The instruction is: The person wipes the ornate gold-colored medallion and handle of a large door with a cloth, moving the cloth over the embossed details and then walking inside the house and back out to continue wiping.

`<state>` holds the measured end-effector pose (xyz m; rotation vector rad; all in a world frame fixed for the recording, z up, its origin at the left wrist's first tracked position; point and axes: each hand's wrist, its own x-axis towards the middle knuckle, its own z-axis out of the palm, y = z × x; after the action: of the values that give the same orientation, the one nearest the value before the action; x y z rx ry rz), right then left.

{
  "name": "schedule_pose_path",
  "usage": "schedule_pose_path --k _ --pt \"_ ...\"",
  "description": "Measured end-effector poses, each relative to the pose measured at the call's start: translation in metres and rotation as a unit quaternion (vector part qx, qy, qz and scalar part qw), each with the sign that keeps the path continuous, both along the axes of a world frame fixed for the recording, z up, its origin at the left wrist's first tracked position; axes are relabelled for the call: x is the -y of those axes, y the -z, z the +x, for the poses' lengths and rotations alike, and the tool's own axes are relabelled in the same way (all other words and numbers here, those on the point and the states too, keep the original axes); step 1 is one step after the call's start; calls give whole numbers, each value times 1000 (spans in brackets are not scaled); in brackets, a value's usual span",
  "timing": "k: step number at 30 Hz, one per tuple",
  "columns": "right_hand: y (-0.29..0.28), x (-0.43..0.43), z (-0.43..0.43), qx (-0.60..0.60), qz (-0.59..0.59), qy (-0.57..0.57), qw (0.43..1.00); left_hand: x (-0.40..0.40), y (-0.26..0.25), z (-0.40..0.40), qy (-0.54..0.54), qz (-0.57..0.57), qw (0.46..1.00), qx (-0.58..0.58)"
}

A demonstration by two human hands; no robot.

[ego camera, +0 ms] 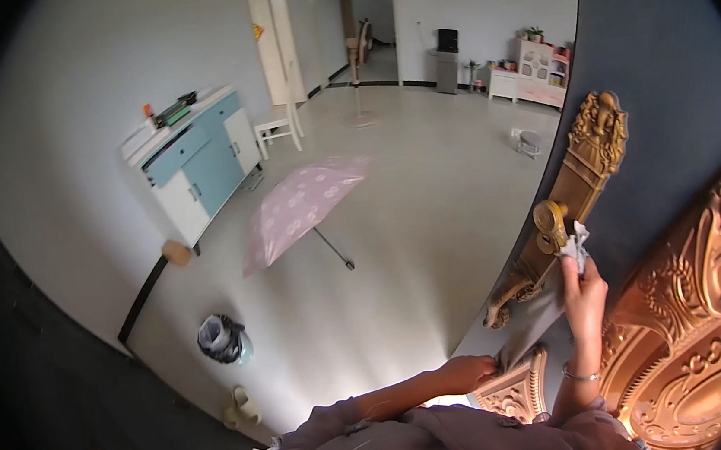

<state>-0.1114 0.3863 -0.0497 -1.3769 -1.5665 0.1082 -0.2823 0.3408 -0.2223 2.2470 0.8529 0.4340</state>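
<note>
My right hand (585,294) pinches a crumpled white tissue or cloth (576,244) against the lower part of the round gold knob (550,218). The knob sits on a long, ornate gold handle plate (581,181) fixed to a dark door (654,92). Lower down, my left hand (469,372) is by the door near a copper-coloured relief panel (513,389). Its fingers are curled and partly hidden, so its grip is unclear. A larger embossed copper panel (704,348) spreads to the right of my right forearm.
An open pink umbrella (306,198) lies on the tiled floor. Near the left wall are a lined bin (225,339), slippers (241,407) and a blue-and-white cabinet (205,168). Farther back stand a white chair (279,128), a pedestal fan (357,88) and a small stool (528,142).
</note>
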Motion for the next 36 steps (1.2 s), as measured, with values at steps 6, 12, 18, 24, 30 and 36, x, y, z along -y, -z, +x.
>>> schedule_pose_path --k 6,12,18,24,30,36 --pt "40 -11 36 -222 -88 25 971 -77 -11 -14 176 -32 984 -18" --pt "106 -6 8 -690 176 109 694 -168 1 -15 351 -16 936 32" --pt "200 -72 -69 -585 -60 90 804 -252 13 -50 410 -27 910 53" --pt "144 -201 -161 -371 -176 64 910 -363 -16 -117 221 -79 967 103" --pt "154 -315 -184 -264 -260 -54 927 -486 -22 -166 64 -283 926 239" --pt "152 -488 -226 -178 -394 -80 898 -631 -11 -207 89 -218 961 145"
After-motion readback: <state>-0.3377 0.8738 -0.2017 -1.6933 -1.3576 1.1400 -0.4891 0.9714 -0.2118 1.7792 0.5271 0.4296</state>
